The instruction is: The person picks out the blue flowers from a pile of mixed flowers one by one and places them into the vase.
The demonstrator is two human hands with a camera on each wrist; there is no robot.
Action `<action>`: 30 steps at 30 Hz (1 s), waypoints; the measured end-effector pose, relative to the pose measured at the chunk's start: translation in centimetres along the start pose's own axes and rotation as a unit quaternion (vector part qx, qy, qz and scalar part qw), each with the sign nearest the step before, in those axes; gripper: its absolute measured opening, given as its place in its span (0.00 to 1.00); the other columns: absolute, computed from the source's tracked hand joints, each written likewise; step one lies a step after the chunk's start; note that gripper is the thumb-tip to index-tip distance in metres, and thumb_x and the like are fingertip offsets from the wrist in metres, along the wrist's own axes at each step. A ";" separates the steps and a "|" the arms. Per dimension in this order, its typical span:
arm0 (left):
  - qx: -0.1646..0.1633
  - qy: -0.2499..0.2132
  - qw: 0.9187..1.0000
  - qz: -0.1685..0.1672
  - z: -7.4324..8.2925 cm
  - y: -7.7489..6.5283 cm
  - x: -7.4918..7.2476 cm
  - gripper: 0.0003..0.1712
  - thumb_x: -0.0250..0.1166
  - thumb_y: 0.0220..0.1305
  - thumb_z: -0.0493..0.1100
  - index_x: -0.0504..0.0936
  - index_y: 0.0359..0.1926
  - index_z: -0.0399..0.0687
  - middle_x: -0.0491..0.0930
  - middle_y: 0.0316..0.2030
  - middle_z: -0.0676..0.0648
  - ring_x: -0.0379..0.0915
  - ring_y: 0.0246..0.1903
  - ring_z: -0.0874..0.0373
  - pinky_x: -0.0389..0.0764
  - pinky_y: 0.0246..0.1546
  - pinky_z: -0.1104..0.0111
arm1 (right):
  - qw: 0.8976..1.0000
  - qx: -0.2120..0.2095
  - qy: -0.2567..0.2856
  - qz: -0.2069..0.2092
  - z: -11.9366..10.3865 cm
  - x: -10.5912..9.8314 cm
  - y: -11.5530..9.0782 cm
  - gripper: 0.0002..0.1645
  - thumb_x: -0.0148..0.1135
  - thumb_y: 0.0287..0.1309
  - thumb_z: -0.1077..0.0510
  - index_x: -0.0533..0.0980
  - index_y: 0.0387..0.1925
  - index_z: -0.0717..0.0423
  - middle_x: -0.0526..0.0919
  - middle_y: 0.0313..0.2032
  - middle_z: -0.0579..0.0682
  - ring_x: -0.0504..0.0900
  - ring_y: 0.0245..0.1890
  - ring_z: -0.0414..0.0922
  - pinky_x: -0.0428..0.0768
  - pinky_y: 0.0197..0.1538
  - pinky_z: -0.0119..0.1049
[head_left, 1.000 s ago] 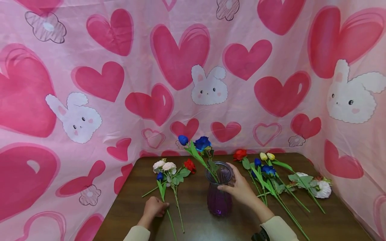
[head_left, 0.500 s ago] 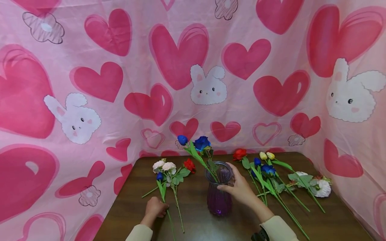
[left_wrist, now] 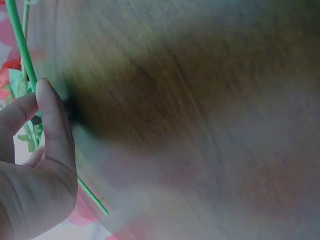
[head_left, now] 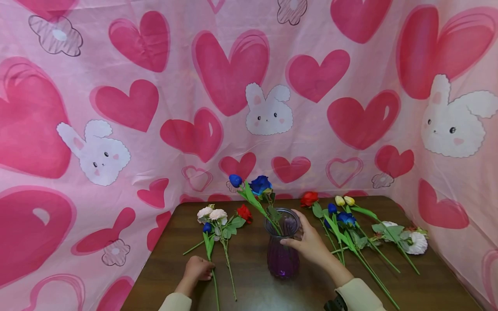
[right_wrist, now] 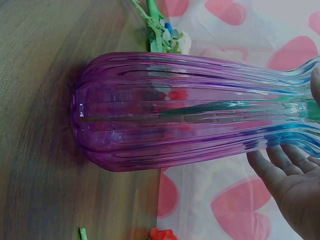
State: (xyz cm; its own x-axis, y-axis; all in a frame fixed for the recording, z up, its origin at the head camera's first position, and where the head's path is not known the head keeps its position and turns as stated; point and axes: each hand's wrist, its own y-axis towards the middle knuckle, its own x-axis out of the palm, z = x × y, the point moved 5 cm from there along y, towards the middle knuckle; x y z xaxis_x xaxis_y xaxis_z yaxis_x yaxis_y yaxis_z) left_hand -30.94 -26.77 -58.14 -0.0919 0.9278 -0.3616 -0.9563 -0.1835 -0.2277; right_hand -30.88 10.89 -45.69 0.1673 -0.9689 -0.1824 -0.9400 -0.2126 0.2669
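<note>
No lettering, label, brand mark or numeral is legible in any view. The pink fabric backdrop (head_left: 249, 86) before me carries only printed hearts, rabbit faces and flower outlines; the ribbed purple glass vase (head_left: 282, 250) and the dark wooden desk (head_left: 389, 285) bear no markings I can read.

The left wrist view shows the table (left_wrist: 200, 100) blurred.

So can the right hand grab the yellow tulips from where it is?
Probably yes. The right hand is on the purple vase's rim, and the yellow tulips lie just beyond on the table, with nothing standing between.
</note>
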 end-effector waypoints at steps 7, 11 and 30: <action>-0.011 -0.064 0.998 -0.015 0.3 -0.2 -0.2 0.05 0.64 0.55 0.26 0.80 0.29 0.20 0.79 0.16 0.43 0.76 0.15 0.61 0.80 0.19 0.71 | 1.000 -0.009 0.004 -0.004 -0.1 0.0 0.0 0.52 0.76 0.47 0.64 0.55 0.70 0.57 0.71 0.60 0.65 0.74 0.58 0.60 0.76 0.56 0.46; -0.013 -0.099 0.994 -0.033 0.4 -0.4 -0.2 0.07 0.64 0.58 0.26 0.79 0.32 0.18 0.81 0.19 0.41 0.78 0.17 0.61 0.82 0.22 0.71 | 1.000 -0.010 0.005 -0.007 -0.2 0.0 0.1 0.52 0.75 0.48 0.64 0.55 0.69 0.58 0.71 0.60 0.65 0.74 0.58 0.60 0.76 0.55 0.46; 0.012 -0.115 0.993 -0.011 1.7 -1.4 -1.0 0.05 0.66 0.60 0.28 0.79 0.30 0.25 0.83 0.26 0.35 0.83 0.25 0.52 0.83 0.26 0.67 | 1.000 0.000 0.008 -0.011 -0.1 0.0 0.0 0.52 0.75 0.48 0.63 0.55 0.70 0.57 0.70 0.61 0.65 0.73 0.59 0.60 0.76 0.56 0.46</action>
State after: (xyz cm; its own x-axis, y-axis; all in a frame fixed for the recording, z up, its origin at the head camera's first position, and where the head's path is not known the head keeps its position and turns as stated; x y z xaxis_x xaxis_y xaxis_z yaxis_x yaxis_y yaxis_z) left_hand -30.00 -26.90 -55.95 -0.1286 0.9817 -0.1408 -0.9647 -0.1567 -0.2115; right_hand -30.83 10.90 -45.57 0.1920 -0.9659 -0.1737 -0.9358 -0.2335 0.2640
